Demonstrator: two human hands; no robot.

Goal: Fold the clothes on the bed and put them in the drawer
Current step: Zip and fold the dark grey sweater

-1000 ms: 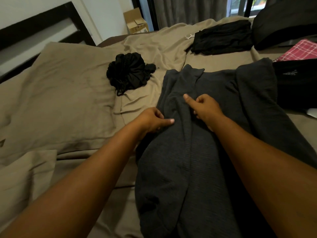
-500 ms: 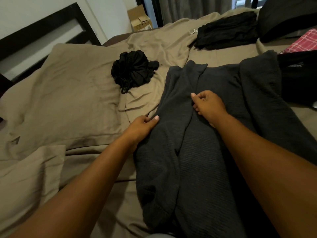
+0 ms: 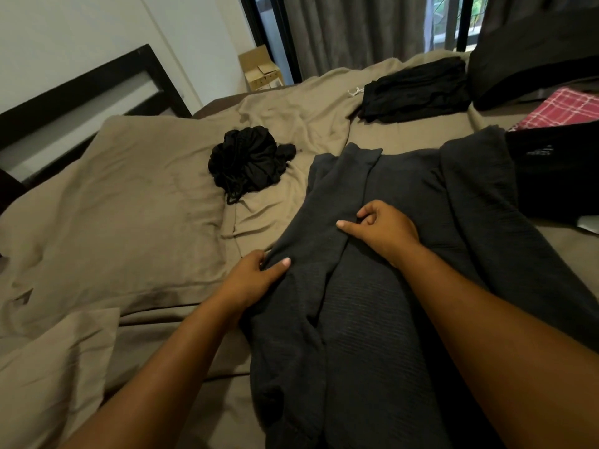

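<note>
Head view. Dark grey garment (image 3: 372, 319) lies spread on the bed (image 3: 146, 222). Its long axis runs from the wearer away toward the curtains (image 3: 340, 30), with the left side folded inward.

Left hand (image 3: 256, 277): grip pinching the garment's left edge, thumb on top.

Right hand (image 3: 382, 228): fingers curled, resting mid-garment. Cannot tell whether its grip holds cloth.

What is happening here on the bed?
A person is folding a dark grey garment spread on the bed. The left hand pinches its left edge, thumb on top. The right hand rests on the middle of it with curled fingers; whether it grips cloth is unclear. A crumpled black cloth lies near the pillow, and folded black clothes sit further away. No drawer is in view.
</note>
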